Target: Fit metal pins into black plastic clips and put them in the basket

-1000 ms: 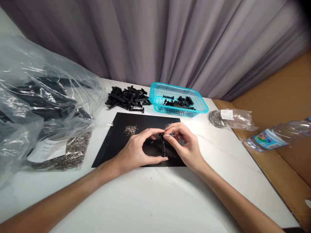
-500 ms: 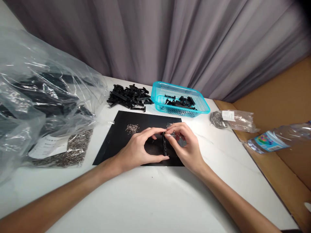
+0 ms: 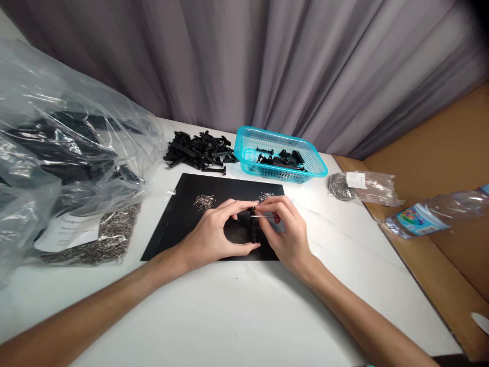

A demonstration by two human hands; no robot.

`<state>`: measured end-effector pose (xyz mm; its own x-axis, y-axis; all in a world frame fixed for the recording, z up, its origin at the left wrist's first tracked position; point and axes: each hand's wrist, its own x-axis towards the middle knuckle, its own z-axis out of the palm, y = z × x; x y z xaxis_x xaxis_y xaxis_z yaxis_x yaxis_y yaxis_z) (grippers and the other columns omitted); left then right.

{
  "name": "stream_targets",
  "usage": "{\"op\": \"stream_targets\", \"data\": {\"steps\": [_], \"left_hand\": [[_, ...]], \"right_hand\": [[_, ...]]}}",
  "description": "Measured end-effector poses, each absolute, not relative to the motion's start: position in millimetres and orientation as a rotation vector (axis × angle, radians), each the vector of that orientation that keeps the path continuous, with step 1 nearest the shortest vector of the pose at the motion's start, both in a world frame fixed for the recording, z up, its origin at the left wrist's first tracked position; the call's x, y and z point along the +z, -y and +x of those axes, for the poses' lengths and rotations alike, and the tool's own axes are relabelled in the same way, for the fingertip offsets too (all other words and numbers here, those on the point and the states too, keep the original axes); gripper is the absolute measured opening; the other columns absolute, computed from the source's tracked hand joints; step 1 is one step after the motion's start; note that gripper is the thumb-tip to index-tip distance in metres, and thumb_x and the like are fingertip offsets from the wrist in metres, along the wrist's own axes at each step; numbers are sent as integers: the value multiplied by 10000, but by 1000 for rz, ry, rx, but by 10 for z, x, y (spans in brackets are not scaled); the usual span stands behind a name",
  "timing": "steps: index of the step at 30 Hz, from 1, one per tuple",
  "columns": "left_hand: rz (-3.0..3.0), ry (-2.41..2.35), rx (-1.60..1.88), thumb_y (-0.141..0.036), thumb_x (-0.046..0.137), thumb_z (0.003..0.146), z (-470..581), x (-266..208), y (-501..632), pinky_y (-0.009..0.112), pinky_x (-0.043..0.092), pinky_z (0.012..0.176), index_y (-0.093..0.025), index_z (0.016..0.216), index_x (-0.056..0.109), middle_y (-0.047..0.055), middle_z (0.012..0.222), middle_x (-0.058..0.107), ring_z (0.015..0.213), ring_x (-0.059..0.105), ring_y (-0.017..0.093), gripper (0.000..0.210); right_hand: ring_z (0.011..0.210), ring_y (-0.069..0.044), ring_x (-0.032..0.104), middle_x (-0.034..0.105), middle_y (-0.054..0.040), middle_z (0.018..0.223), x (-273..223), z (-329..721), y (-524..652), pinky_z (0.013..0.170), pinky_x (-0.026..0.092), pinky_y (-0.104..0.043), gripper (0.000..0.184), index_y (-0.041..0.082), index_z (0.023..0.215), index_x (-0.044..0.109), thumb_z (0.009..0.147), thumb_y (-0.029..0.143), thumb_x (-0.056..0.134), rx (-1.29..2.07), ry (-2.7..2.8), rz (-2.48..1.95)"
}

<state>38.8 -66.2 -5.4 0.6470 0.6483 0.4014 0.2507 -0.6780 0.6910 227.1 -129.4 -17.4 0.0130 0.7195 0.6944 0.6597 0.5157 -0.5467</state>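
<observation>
My left hand (image 3: 214, 229) grips a slim black plastic part (image 3: 253, 228) by its two ends, thumb at the near end and fingers at the far end. Pinched in my right hand (image 3: 286, 229) is a thin metal rod-like tool (image 3: 264, 216), whose tip reaches the black part near its far end. What the tip touches is too small to make out. Both hands are over a black mat (image 3: 171, 224). On the mat lie a small pile of metal pieces (image 3: 205, 202) at the left and another metal pile (image 3: 266, 195) behind my right hand.
Behind the mat, a heap of black parts (image 3: 198, 150) sits beside a blue basket (image 3: 321, 171) holding similar parts. Large plastic bags (image 3: 76, 148) and a bag of metal pieces (image 3: 118, 234) lie left. Further right are a smaller bag (image 3: 342, 187) and a plastic bottle (image 3: 424, 219).
The metal tool now lies level across the black part and shows more clearly. Both hands and the part have shifted slightly left in view, along with the whole scene.
</observation>
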Motion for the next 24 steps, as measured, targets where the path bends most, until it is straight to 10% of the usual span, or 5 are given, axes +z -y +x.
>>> {"op": "stream_targets", "data": {"steps": [24], "left_hand": [[2141, -775, 768, -388, 882, 675, 359, -43, 663, 381, 566, 916, -212, 1312, 653, 71, 1205, 739, 1010, 682, 246, 699]], "right_hand": [[992, -207, 640, 620, -68, 1059, -21, 2363, 1345, 822, 547, -368, 207, 233, 1039, 700, 1049, 205, 495, 195, 1679, -1195]]}}
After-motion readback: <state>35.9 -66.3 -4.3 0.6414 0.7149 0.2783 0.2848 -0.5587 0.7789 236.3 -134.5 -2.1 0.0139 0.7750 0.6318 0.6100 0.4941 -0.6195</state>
